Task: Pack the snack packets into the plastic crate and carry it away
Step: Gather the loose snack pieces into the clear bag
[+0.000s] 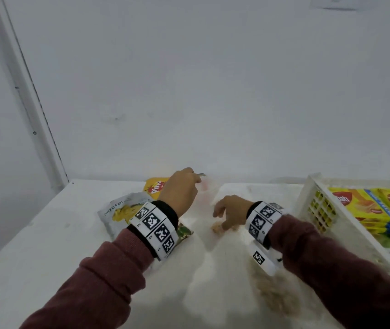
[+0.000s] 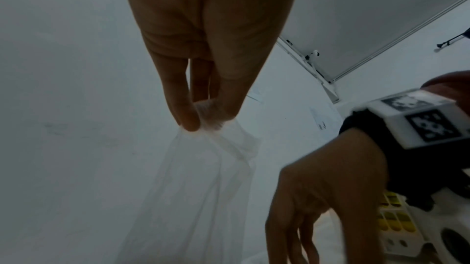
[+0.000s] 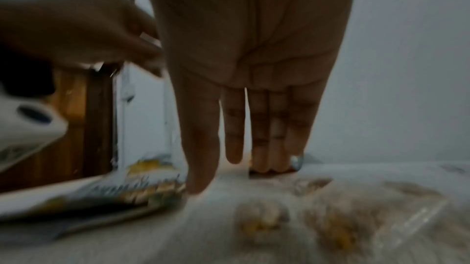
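Both of your hands work one clear plastic bag (image 1: pixel 215 252) that lies across the white worktop (image 1: pixel 35 245) from its near edge toward the far edge, with pale crumbly snack pieces inside. Your right hand (image 1: pixel 230 213) is spread, fingers straight, tips pressing down on the bag's middle; the right wrist view shows the thumb and fingertips touching the film. Farther back, your left hand (image 1: pixel 180 189) pinches the bag's gathered top (image 2: pixel 211 115) between thumb and fingers and holds it up, plainly seen only in the left wrist view. Two snack packets (image 1: pixel 122 210) lie beneath your left wrist. At the worktop's right edge the white plastic crate (image 1: pixel 317 210) holds yellow packets (image 1: pixel 379 210).
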Available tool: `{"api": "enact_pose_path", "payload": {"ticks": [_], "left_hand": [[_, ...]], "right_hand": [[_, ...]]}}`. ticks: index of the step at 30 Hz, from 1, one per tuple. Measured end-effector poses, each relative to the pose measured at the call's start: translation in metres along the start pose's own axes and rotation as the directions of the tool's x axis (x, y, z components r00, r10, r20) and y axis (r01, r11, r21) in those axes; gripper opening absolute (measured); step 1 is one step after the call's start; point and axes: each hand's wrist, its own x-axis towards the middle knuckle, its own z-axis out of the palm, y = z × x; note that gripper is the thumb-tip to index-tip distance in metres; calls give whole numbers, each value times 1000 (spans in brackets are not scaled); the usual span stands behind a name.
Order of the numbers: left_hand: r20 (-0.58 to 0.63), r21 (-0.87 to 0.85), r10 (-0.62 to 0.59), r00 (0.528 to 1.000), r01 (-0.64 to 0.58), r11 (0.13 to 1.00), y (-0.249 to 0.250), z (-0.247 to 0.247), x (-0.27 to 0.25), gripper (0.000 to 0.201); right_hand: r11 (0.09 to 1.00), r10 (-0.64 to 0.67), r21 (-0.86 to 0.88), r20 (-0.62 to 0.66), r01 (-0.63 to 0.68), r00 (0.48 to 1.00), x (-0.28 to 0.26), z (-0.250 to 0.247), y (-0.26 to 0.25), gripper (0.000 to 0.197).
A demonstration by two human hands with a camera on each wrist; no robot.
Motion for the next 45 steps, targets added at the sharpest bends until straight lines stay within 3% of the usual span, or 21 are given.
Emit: {"api": "enact_pose_path", "payload": {"ticks": [3,9,12,15,17,19,22,24,34,40,43,45], "left_hand": [[2,22,8,1000,-8,1000,-1,4,7,36],[53,26,-18,998,17,1000,3,11,13,38],[53,16,-42,998,41,999,5,13,15,38],[49,-12,-55,997,56,998,7,13,19,37],[40,-18,-48,998,49,999,10,15,20,36],[29,-24,-47,998,48,999,13,17,20,33],[14,-60,-66,998,67,996,16,18,19,31],[8,-91,-66,998,66,994,18,18,20,31],[-12,-309,-176,984,164,937,18,15,24,30],[-22,-362,-154,988,136,922,23,13,29,31],[-25,-363,-151,988,132,922,21,13,31,30],[-17,-363,-157,987,140,921,19,13,33,30]], "right_hand": [[971,12,-238,170,29,985,11,15,-8,55],[912,-59,-394,150,114,987,15,13,-9,30],[937,-190,-272,138,222,972,3,-12,-9,29],[942,-336,40,142,334,931,-15,-51,-9,30],[873,-440,243,23,422,898,-26,-75,-8,27],[806,-471,307,-184,506,863,-31,-93,-7,23],[810,-414,197,-477,553,776,-27,-93,2,20],[839,-398,101,-555,535,730,-21,-83,8,18],[930,-325,0,-464,367,824,-11,-67,20,9],[938,-345,-147,-472,313,812,-11,-64,21,20],[932,-315,5,-489,363,814,-9,-64,22,24],[918,-209,161,-581,362,787,-6,-67,26,24]]}}
